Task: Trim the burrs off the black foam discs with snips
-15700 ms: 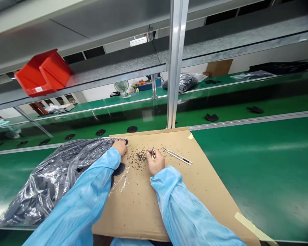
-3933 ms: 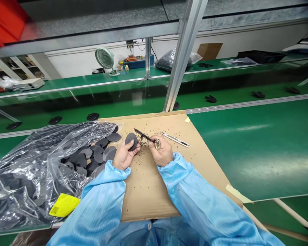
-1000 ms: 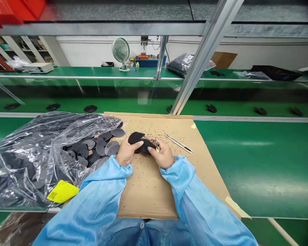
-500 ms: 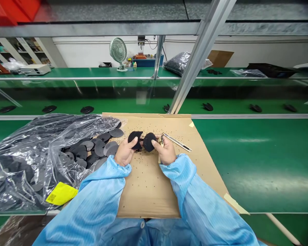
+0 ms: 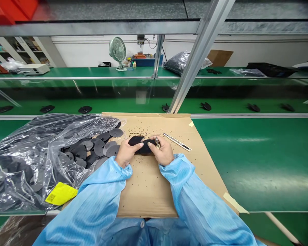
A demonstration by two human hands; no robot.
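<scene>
Over the cardboard sheet, my left hand pinches a flat black piece under its thumb. My right hand is closed on a black disc, its thumb on top. The two black parts meet and overlap between my thumbs; whether they are joined I cannot tell. A small metal and brass-coloured tool, its kind unclear, is tucked in my right fingers. Left of my hands, loose dark discs spill from a clear plastic bag.
Small black bits lie scattered over the cardboard. A thin white-and-black strip rests right of my hands. Beyond a metal rail, several black parts lie on a green belt. A slanted metal post rises ahead. A yellow label lies on the bag.
The two black parts were side by side and upright; now they are tilted flatter, lower, and overlapping. The brass-coloured tool has turned in my right hand. Parts on the belt have shifted left.
</scene>
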